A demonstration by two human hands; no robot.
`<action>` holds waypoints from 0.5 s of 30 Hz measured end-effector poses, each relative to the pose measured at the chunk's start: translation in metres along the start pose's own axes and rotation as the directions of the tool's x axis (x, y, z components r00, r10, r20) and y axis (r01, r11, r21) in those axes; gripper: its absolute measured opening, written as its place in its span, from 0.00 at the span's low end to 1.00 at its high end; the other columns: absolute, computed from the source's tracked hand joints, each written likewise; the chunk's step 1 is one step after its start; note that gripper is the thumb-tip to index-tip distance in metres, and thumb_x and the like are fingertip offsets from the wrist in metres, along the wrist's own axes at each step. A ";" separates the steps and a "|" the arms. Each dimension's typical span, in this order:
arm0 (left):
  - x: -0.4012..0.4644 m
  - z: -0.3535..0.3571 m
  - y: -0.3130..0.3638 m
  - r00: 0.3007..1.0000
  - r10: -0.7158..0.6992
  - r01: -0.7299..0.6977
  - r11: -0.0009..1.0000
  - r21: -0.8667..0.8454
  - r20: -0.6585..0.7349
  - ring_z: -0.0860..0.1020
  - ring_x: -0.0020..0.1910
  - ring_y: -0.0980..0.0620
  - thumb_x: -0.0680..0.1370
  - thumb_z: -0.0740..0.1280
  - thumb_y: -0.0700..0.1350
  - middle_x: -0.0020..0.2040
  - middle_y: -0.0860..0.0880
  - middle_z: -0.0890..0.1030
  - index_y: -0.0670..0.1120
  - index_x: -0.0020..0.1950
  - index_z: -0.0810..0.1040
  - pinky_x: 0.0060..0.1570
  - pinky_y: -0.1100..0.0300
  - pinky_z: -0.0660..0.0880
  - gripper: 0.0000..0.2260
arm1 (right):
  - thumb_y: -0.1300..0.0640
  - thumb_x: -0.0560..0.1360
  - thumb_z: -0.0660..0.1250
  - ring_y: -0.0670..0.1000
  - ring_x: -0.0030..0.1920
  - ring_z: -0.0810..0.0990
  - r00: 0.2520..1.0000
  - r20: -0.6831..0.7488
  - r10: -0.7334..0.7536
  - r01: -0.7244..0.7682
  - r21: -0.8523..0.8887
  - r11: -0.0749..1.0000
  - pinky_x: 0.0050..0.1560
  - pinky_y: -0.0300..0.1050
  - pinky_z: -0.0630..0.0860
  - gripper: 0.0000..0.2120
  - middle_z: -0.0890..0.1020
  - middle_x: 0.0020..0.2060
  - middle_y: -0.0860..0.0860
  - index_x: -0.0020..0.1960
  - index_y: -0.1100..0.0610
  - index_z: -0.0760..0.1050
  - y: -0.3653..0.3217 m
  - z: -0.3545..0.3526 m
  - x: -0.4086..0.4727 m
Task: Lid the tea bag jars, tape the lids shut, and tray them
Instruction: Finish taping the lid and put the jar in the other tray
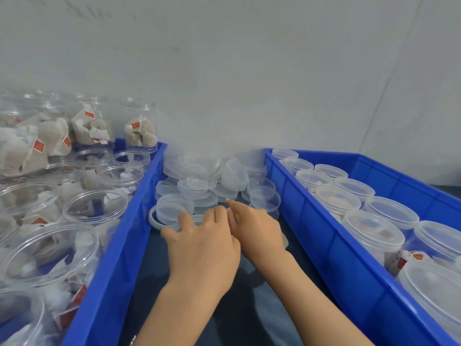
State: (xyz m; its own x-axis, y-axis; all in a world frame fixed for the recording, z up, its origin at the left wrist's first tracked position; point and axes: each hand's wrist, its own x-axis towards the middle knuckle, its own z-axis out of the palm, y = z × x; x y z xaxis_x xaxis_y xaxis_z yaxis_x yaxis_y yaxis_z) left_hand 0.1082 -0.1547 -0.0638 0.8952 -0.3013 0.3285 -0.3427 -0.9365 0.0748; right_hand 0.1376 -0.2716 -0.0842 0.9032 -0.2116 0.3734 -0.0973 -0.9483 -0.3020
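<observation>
dark table [149, 265] | two blue trays [119, 258], [324, 236] | loose lids [199, 186] between

A dark table strip [249, 318] lies open between two blue trays [112, 258] — loose lids [199, 186] block its far end.

A pale grey wall [249, 71] rises behind the work area, and a dark surface [249, 315] lies below, partly catching light.

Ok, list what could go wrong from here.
1. The loose lid pile sits heaped and tilted just beyond both hands; reaching in could scatter it.
2. The open jars in the left blue tray stand crowded, some leaning, and might tip, spilling tea bags.
</observation>
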 end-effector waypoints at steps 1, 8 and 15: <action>0.000 0.000 0.000 1.000 0.001 -0.001 1.000 0.004 -0.001 0.68 0.58 0.43 0.78 0.52 0.54 0.59 0.56 0.73 0.51 0.63 0.62 0.45 0.49 0.65 0.15 | 0.50 0.81 0.50 0.53 0.51 0.79 1.000 0.004 0.011 -0.011 0.004 1.000 0.42 0.46 0.69 0.18 0.82 0.50 0.50 0.67 0.46 0.69 -0.001 0.000 0.002; -0.001 -0.007 0.000 1.000 0.006 -0.006 0.997 -0.082 -0.005 0.69 0.55 0.45 0.77 0.54 0.53 0.53 0.56 0.73 0.52 0.57 0.65 0.45 0.49 0.64 0.11 | 0.56 0.79 0.53 0.57 0.48 0.80 0.997 0.033 0.068 -0.067 -0.040 0.997 0.42 0.48 0.73 0.14 0.82 0.49 0.55 0.58 0.56 0.75 -0.009 0.004 0.015; -0.020 -0.011 0.014 0.994 0.098 -0.086 0.970 -0.229 0.044 0.66 0.51 0.49 0.73 0.55 0.54 0.51 0.57 0.73 0.54 0.49 0.64 0.45 0.50 0.60 0.08 | 0.55 0.80 0.54 0.55 0.45 0.79 0.996 0.048 0.079 -0.078 -0.012 0.997 0.38 0.46 0.74 0.17 0.80 0.53 0.54 0.68 0.53 0.68 0.024 -0.009 0.035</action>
State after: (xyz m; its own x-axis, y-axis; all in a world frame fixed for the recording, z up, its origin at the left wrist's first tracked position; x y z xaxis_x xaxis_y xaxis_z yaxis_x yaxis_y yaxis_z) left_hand 0.0826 -0.1597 -0.0584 0.8688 -0.3997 0.2924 -0.4744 -0.8411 0.2597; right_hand 0.1629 -0.3036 -0.0704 0.9117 -0.2739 0.3063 -0.1726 -0.9318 -0.3194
